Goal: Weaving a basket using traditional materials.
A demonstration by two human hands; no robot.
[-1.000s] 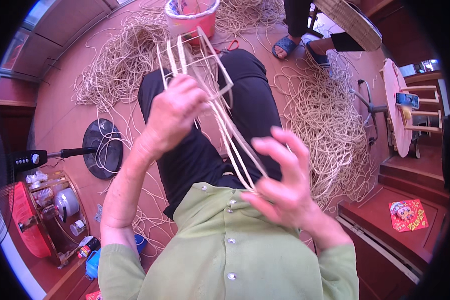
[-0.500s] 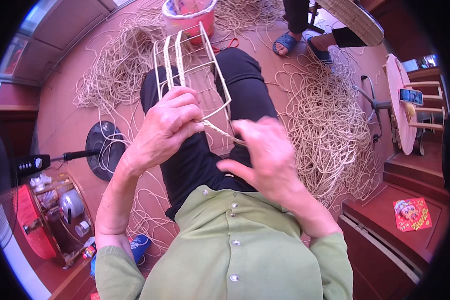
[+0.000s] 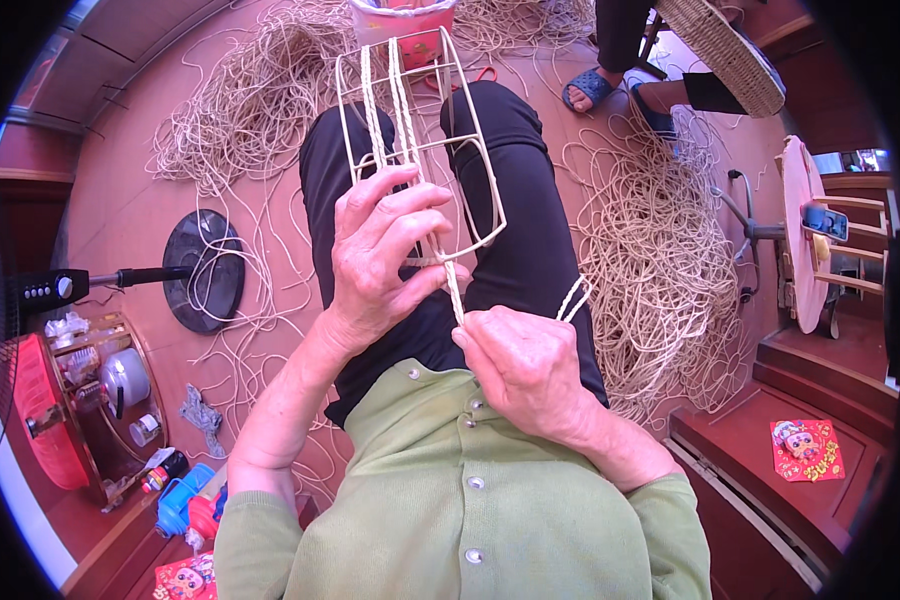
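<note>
My left hand [image 3: 385, 255] grips the near end of a white wire frame [image 3: 470, 135] held over my lap, fingers wrapped around its bars. Pale twisted cord [image 3: 402, 95] is wound lengthwise along the frame. My right hand [image 3: 525, 365] is closed on the cord's end just below the frame, close to my chest, with a short loop of cord [image 3: 573, 297] sticking out beside my knuckles. I sit in black trousers and a green buttoned top.
Heaps of loose pale cord [image 3: 670, 250] cover the floor right and far left [image 3: 240, 110]. A pink bucket [image 3: 405, 20] stands ahead. A standing fan base [image 3: 202, 270] lies left. Another person's sandalled feet [image 3: 595, 88] and a woven basket [image 3: 725, 50] are at top right.
My right hand has come in from an open spread position and closed on the cord near my chest. My left hand and the frame have shifted slightly toward me.
</note>
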